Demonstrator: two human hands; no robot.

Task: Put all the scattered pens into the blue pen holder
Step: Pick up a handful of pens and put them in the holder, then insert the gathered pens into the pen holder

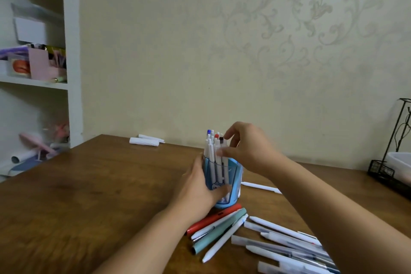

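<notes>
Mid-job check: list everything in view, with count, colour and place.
Pen holder: one, blue, table centre.
Pens in holder: several, mostly white, upright.
Loose pens: many, white and clear, near right of table.
Red pen: one, in front of holder.
Green pen: one, beside the red.
White pen: one, right of holder.
Paper rolls: two, white, far edge.
Wire rack: one, black, right edge.
Left hand: grip on holder.
Right hand: at pen tops.

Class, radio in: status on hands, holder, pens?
Left hand steadies blue pen holder. Right hand on standing pens. Loose pens on table.
</notes>
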